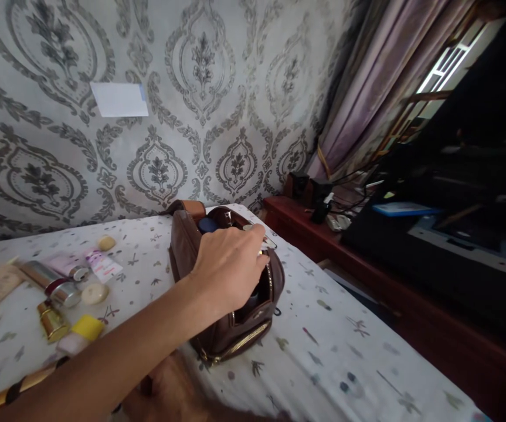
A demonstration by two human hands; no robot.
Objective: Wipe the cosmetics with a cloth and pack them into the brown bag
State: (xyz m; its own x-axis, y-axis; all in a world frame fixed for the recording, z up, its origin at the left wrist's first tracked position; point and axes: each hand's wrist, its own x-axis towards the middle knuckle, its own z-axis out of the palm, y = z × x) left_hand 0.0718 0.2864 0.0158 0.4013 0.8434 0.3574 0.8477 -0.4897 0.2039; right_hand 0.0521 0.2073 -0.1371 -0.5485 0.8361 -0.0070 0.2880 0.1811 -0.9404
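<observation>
My left hand (230, 266) reaches from the lower left over the open top of a brown leather bag (182, 243). Its fingers are bent and closed at the bag's opening; whatever they grip is hidden behind them. A gold glint shows by the thumb. Inside the bag I see a round dark-blue lid (207, 225) and other dark items. The bag's gold zipper (246, 343) runs along its near end. Low in the view, my right hand (169, 390) is blurred and partly covered by my left forearm, its fingers unclear.
On the patterned white sheet (323, 351), left of the bag, lie a silver bottle (53, 284), a gold bottle (53, 322), a purple-white tube (103, 265), a yellow-and-pink block (83, 333) and a gold-handled brush (24, 381). A red-brown wooden table (318, 252) adjoins the right side.
</observation>
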